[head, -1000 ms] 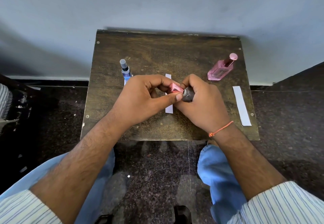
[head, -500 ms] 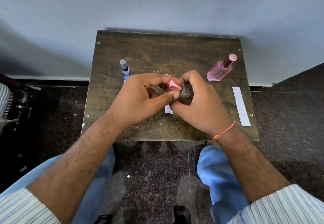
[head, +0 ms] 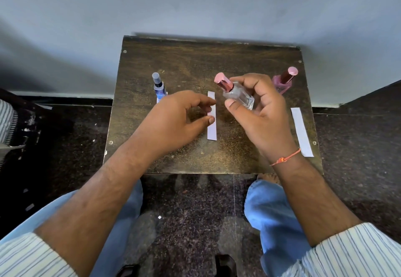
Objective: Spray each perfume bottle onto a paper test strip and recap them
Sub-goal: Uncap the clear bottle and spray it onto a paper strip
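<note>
left hand [head: 173,118] released, clear bottle [head: 237,94] now capped

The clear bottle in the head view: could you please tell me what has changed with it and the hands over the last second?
The left hand let go of the pink cap and drew back left, now holding nothing. The right hand lifted the clear bottle up and away, cap on. The blue bottle, pink bottle and both strips stayed put.
</note>
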Motion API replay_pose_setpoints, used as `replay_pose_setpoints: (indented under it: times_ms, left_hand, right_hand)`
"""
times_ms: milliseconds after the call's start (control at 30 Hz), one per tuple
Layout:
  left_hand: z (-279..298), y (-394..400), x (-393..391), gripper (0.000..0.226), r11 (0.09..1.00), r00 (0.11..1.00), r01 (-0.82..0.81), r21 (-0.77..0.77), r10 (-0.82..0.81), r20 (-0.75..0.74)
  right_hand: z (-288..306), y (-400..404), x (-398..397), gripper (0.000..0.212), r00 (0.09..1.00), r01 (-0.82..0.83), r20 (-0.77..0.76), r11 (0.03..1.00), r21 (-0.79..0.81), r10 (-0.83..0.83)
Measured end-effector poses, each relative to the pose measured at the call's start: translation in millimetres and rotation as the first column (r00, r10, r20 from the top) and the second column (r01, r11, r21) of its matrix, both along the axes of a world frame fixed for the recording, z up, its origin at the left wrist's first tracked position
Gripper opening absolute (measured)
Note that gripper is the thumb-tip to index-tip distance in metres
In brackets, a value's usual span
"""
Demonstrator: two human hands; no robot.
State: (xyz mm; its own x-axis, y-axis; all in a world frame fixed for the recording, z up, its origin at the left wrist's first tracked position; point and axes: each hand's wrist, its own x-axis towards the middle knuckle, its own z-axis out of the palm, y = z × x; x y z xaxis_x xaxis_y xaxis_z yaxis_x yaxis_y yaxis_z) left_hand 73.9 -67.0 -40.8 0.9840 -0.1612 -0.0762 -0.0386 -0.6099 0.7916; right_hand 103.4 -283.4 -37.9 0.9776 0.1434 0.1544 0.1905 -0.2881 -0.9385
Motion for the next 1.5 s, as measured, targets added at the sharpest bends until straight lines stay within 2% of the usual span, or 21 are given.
replay_pose_setpoints:
  times_ms: [67,100,367,867,1267,1500]
  left_hand:
    - [-2,2,-1,0.041,0.98,0.996,0.058,0.191,-0.07,0.056]
    - [-4,3,-2,0.044,0.968,0.993,0.076,0.24,-0.094,0.065]
    - [-2,1,-6,0.058,0.91,0.981,0.159,0.382,-0.191,0.046]
    - [-5,2,-6,0.06,0.899,0.981,0.159,0.409,-0.192,0.041]
    - [-11,4,-5,0.06,0.914,0.981,0.161,0.373,-0.188,0.037]
    - [-11,4,-5,0.055,0.933,0.985,0.133,0.334,-0.161,0.058]
  right_hand:
    - [0,0,1,0.033,0.999,0.026,-0.044,0.999,0.044,-0.024]
    - [-1,1,0,0.034,0.998,0.032,-0.063,0.998,0.059,-0.028]
    - [-10,11,5,0.036,0.988,0.112,-0.103,0.993,-0.027,-0.114]
    - [-19,26,15,0.038,0.983,0.106,-0.154,0.994,0.012,-0.103]
    - [-20,28,16,0.038,0.983,0.069,-0.169,0.996,-0.057,-0.078]
    - [-18,22,14,0.054,0.981,0.032,-0.188,0.998,-0.06,-0.043]
